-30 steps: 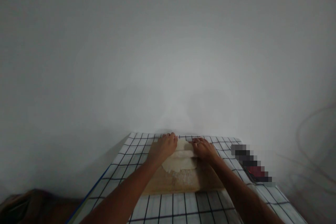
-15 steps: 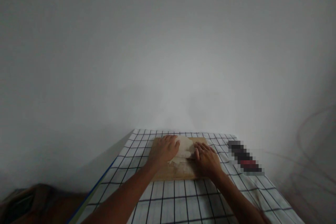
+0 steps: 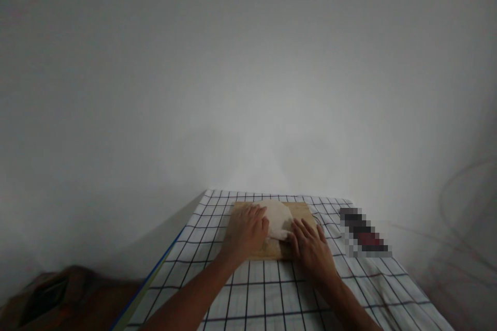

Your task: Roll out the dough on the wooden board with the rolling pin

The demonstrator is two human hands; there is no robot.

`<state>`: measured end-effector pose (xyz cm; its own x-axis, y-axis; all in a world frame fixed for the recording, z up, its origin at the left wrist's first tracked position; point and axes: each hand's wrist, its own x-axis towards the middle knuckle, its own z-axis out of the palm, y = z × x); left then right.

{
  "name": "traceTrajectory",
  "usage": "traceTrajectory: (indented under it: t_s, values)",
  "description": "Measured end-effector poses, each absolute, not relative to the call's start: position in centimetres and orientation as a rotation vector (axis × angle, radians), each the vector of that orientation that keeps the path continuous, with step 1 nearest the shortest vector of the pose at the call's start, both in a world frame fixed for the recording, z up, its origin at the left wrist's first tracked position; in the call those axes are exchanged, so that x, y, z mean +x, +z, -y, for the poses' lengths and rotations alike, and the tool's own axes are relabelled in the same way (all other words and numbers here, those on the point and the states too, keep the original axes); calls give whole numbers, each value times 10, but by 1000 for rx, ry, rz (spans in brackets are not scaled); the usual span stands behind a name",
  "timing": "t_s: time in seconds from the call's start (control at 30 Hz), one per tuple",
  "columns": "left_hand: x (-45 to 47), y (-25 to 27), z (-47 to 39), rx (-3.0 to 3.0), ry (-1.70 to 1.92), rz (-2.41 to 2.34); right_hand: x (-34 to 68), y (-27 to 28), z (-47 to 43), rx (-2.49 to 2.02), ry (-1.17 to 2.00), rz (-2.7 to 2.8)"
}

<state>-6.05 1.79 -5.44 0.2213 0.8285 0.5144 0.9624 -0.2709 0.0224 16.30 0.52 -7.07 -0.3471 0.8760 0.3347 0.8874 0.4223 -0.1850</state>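
Observation:
A pale, flattened sheet of dough (image 3: 276, 216) lies on a wooden board (image 3: 267, 255), its near edge uneven and slightly folded. My left hand (image 3: 252, 227) rests over the dough's left side with its fingers stretched out. At the near right corner of the dough, my right hand (image 3: 308, 240) lies with fingers spread, its thumb side against the edge. Part of the dough's left side is hidden under my left hand.
Under the board is a table with a white, black-checked cloth (image 3: 256, 295). A blurred-out dark and red object (image 3: 365, 232) lies on the right. Behind stands a plain wall (image 3: 248, 88); a brown object (image 3: 50, 295) is low at the left.
Both hands have come slightly nearer and to the right in view, and the right fingers have spread. The dough's near edge, a long roll before, now looks flatter and more ragged.

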Motion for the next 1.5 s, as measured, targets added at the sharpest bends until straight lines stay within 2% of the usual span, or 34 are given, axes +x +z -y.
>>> traceTrajectory:
  t_s: [0.13, 0.47, 0.7, 1.23, 1.5]
  values:
    - [-59, -52, -30, -2195, -628, 1645, 159, -65, -30, -1515, -82, 2283]
    - [-53, -45, -84, -2050, -578, 2010, 150, -52, -112, -1629, 103, 2355]
    - [-57, -40, -110, -2034, -540, 2143, 144, -51, -150, -1624, 106, 2385]
    - [-50, -49, -79, -2035, -598, 1989, 153, -56, -113, -1617, 19, 2334]
    - [-47, -51, -47, -2076, -678, 1759, 157, -57, -77, -1563, -24, 2269]
